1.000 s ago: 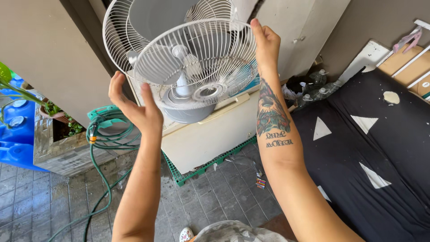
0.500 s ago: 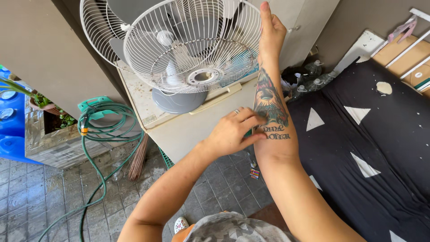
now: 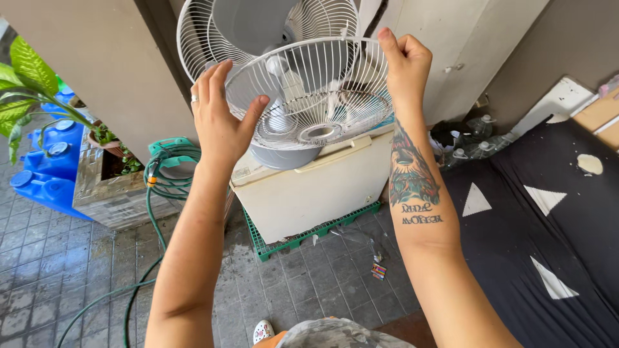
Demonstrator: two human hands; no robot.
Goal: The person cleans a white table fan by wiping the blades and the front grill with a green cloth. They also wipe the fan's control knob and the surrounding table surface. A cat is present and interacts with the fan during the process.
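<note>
**Front Grille Held Off the Fan, Not Seated**

The black mattress (image 3: 554,212) lies at your right on the tiled floor (image 3: 39,270). The white chest freezer (image 3: 309,190) sits on a green pallet (image 3: 303,233), lid closed, contents not visible. The fan (image 3: 258,32) stands on top of it, its rear guard in place and blade exposed. You hold the front grille (image 3: 322,96) tilted in front of the fan, detached: fitting or removal is only half done, by my judgement. Your left hand (image 3: 222,119) is open, palm pressed to the grille's left rim. Your right hand (image 3: 403,61) pinches the right rim. The brick planter (image 3: 109,193) holds soil and green plants. Blue water jugs (image 3: 48,171) stand beside it, capped.
</note>
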